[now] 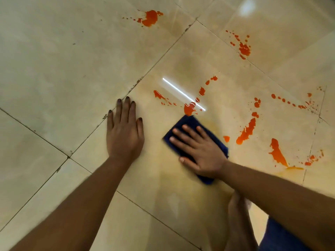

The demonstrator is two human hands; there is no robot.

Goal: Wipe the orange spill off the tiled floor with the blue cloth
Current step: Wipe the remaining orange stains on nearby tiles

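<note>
- Blue cloth (188, 124) sits just right of frame centre, folded into a pad and flat on the tiled floor (54, 60); the fold looks meant to give a thick absorbent face for wiping.
- Right hand (197, 149) lies palm-down on the cloth, fingers spread wide, pressing not pinching; likely to spread the push across the whole pad. Slight blur on the cloth edges.
- Cloth's far corner touches the nearest puddle of the orange spill (189, 108), just above it; judged the stroke in hand heads there.
- Spill is scattered: blotches and drops run from frame centre to the right edge, a long streak (247, 132) right of the cloth, another (277, 153) lower right, one patch (151, 18) at top centre, one (243, 48) at upper right. All read wet and glossy.
- Faint yellowish smear on the tile around and below the cloth; judged a wiped zone with residue. Most of the spill not yet wiped, so the task looks early.
- Left hand (124, 131) is flat on bare tile left of the cloth, well clear of the orange, fingers open and together, holding nothing; judged a brace for body weight while leaning in.
- Foot (237, 220) and a bit of blue clothing (279, 236) at bottom right suggest a crouch.
- Bright line (183, 94) is a light reflected in the glossy tile, not an object.
- No brands, labels or writing readable anywhere.
</note>
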